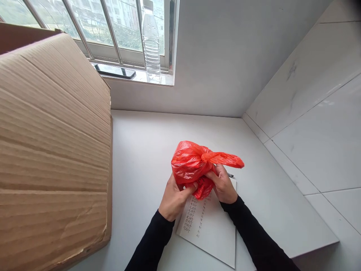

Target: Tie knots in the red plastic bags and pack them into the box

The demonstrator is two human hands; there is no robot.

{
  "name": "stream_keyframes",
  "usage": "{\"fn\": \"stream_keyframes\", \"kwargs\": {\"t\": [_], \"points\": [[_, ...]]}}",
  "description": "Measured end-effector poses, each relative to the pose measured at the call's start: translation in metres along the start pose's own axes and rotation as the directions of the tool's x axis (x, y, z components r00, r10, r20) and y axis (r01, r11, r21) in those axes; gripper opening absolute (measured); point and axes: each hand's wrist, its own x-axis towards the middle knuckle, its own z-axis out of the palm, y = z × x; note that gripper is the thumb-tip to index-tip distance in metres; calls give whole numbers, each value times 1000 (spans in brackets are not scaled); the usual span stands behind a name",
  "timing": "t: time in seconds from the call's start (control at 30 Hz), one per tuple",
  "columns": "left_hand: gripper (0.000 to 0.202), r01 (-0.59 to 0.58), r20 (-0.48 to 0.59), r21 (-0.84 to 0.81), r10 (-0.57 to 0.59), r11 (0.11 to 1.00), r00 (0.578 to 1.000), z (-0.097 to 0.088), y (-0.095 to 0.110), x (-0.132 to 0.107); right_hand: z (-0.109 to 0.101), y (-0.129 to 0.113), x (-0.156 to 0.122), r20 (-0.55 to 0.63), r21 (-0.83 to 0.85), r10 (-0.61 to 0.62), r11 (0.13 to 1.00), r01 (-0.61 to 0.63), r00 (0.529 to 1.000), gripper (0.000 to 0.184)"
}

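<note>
A crumpled red plastic bag [191, 162] is held up over the white counter [141, 150], with a twisted or knotted tail sticking out to the right. My left hand [175, 199] grips the bag's lower left side with closed fingers. Pinching the bag below the tail is my right hand [224, 186], also closed. Both arms wear black sleeves. Under my hands lies a white sheet of paper [211, 229] with columns of small print.
A large cardboard box flap [53, 150] fills the left side. On the window sill stand a clear plastic bottle [150, 41] and a dark phone [114, 70]. Tiled wall [310, 113] bounds the counter on the right; its front edge drops off at lower right.
</note>
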Motion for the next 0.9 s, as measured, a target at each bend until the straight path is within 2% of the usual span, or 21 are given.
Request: {"fn": "stream_keyframes", "kwargs": {"t": [0.1, 0.23, 0.27, 0.33, 0.4, 0.43, 0.6, 0.8, 0.9], "points": [[45, -31, -99, -52, 26, 998, 995, -5, -2, 4, 4, -7, 0, 76, 112, 16, 993, -25, 997, 45], [46, -24, -187, -132, -1, 991, 982, -9, 2, 4, 9, -11, 0, 187, 116, 44, 991, -67, 981, 67], [45, -11, -170, -160, -17, 987, 985, -8, 3, 4, 9, -10, 1, 187, 112, 42, 992, -64, 981, 68], [45, 13, -62, -202, -26, 979, 998, -7, 7, 3, 9, -7, 2, 155, 94, 27, 995, -42, 988, 66], [52, 9, 63, -198, 3, 980, 998, -5, 9, 2, 7, -5, 3, 112, 66, 5, 998, -13, 994, 64], [56, -7, 91, -181, 24, 984, 996, -4, 9, 2, 6, -4, 4, 96, 53, -4, 999, -1, 995, 63], [55, -45, 31, -129, 49, 991, 998, -4, 2, 4, 4, -4, 3, 149, 36, 20, 999, -26, 989, 75], [53, 60, -90, -135, -72, 989, 993, -6, 1, 4, 7, -6, 1, 214, 45, 34, 998, -44, 976, 78], [59, 12, -87, -160, -26, 987, 996, -5, 1, 4, 7, -6, 0, 190, 23, 28, 999, -33, 981, 78]]}}
